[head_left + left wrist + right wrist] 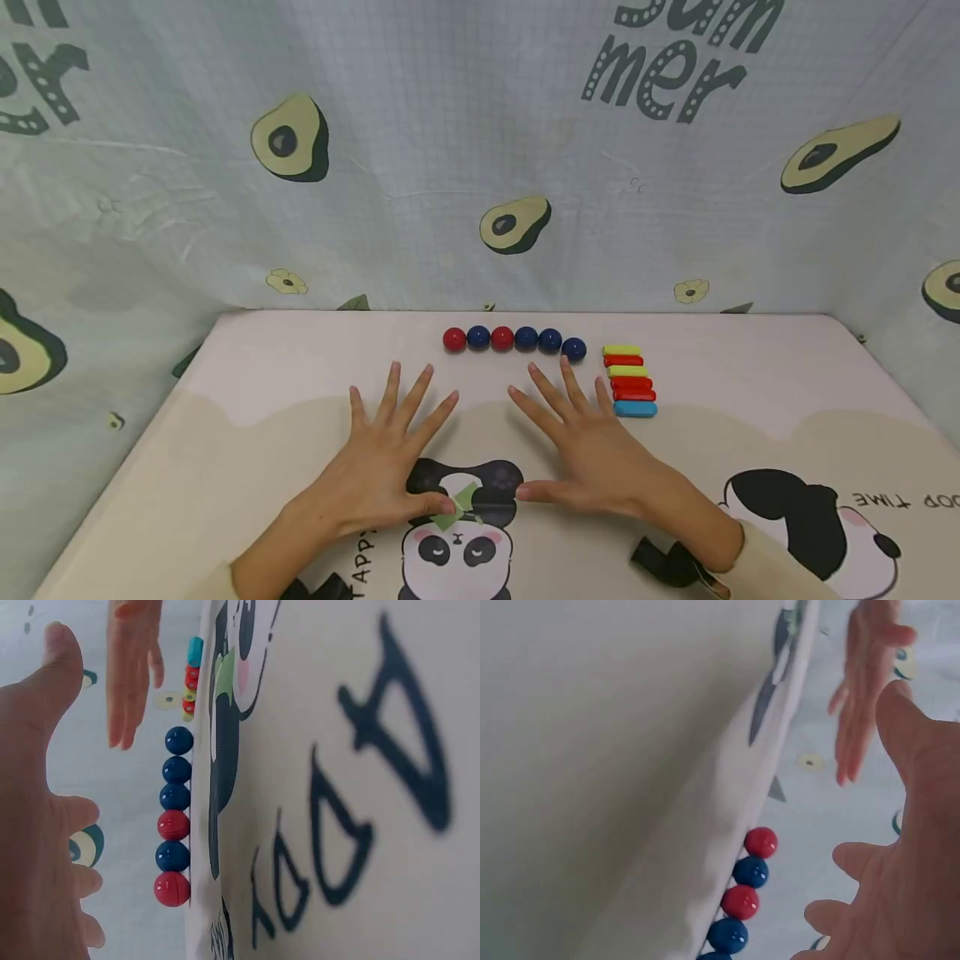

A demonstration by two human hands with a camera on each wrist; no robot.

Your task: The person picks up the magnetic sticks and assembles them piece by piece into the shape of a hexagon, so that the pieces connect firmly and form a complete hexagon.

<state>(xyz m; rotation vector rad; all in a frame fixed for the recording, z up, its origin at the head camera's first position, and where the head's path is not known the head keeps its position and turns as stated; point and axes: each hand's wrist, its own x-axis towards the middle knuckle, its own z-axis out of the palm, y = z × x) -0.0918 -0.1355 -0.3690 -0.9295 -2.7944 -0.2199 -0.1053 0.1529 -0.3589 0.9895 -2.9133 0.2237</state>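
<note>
Both hands hover over the table with fingers spread and nothing in them. The left hand (382, 467) is at the middle left, its thumb over the printed panda. My right hand (596, 454) is to its right, fingertips near the end of a row of balls. That row runs along the back: a red ball (454, 339), a blue ball (478, 337), another red ball (502, 338), then several blue balls (550, 341). Right of them lies a column of short sticks: yellow sticks (622, 351), red sticks (632, 383) and a blue stick (635, 409) nearest me.
The pale table (300, 350) carries printed pandas (457, 554) and lettering. A hanging sheet (420, 108) with avocado prints stands right behind its back edge. Dark straps (667, 565) show at both wrists.
</note>
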